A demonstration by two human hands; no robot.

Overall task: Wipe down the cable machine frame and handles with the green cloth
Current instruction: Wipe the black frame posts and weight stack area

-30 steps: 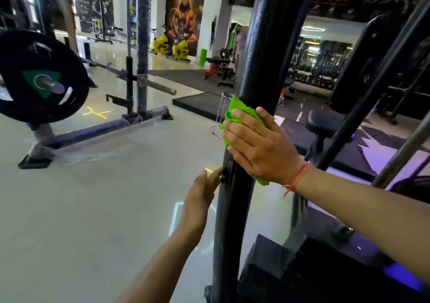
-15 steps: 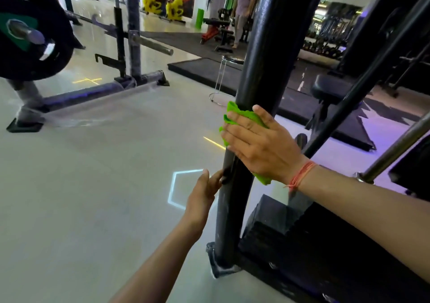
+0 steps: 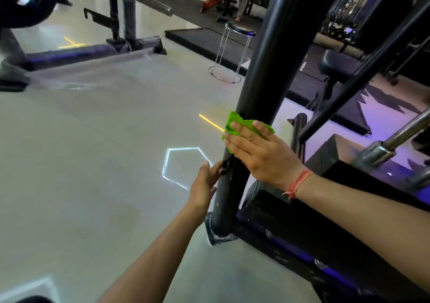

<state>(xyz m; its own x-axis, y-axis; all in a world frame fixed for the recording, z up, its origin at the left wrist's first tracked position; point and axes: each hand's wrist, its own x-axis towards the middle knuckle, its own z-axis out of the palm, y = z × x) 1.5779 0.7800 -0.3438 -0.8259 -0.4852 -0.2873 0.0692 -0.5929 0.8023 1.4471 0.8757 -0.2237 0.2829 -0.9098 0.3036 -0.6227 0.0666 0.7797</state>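
The person presses the green cloth [image 3: 235,126] against the big black post [image 3: 263,86] of the cable machine, low down, not far above the foot of the post. The right hand [image 3: 260,156] lies flat on the cloth with its fingers straight and close together. It pushes the cloth onto the post; it does not pinch it. The left hand [image 3: 204,184] rests against the near side of the post, just under the cloth, beside a small black knob [image 3: 224,166]. Its fingers look loose, and I cannot tell if they curl round anything.

The cloth looks soft, thin and light. It bunches up and peeks out past the fingertips. I think a flat palm is the best way to hold it, so it does not slip off the smooth round post. The post looks hard, stiff and too heavy to move. A silver bar [image 3: 404,132] sticks out on the right. A round stool [image 3: 235,51] stands on the floor behind.
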